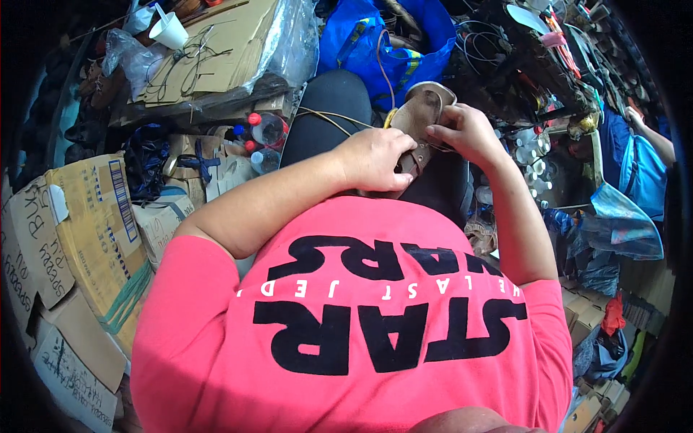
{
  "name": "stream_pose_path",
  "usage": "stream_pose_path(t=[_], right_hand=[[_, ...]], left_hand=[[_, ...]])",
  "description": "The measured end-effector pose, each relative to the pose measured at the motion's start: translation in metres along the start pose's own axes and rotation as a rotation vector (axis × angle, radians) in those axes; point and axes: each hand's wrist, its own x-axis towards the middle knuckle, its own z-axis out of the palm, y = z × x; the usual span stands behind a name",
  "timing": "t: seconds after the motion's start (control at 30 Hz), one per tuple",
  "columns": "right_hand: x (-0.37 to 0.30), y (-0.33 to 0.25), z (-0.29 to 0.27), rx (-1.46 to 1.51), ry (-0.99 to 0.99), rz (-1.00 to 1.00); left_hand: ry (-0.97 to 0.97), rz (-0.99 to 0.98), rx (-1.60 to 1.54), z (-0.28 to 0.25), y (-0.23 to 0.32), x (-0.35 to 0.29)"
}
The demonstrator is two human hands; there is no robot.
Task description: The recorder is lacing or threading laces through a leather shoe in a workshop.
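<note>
On my dark-trousered lap lies a tan-brown leather sandal (pixel 417 114) with a strap that has small holes in it. My left hand (pixel 377 159) is closed on the sandal's near side, fingers curled over the strap. From the right, my right hand (pixel 468 132) pinches the sandal's edge between thumb and fingers. A thin yellowish cord (pixel 328 115) runs from the left toward the sandal, passing by my left hand. What exactly lies under my fingertips is hidden.
A blue bag (pixel 346 54) stands just beyond my knees. At the far left, flat cardboard (pixel 238 50) bears a white cup (pixel 169 30) and loose cord. Plastic bottles (pixel 267 130) and cardboard boxes (pixel 94 224) crowd my left side. More bottles stand at right, near another person's arm (pixel 655 138).
</note>
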Motion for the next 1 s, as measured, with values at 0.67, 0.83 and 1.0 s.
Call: stream_pose_path(t=[0.67,0.83,1.0], right_hand=[[0.001,-0.001,0.014,0.121,0.053,0.181],[-0.016,-0.007,0.015,0.122,0.358,-0.023],[-0.029,-0.013,-0.001,-0.175,0.251,-0.230]], left_hand=[[-0.194,-0.200,0.449,-0.017,-0.047,0.082],[0.099,-0.044,0.130,-0.032,-0.036,0.080],[-0.004,0.010,-0.145,0.001,-0.046,0.086]])
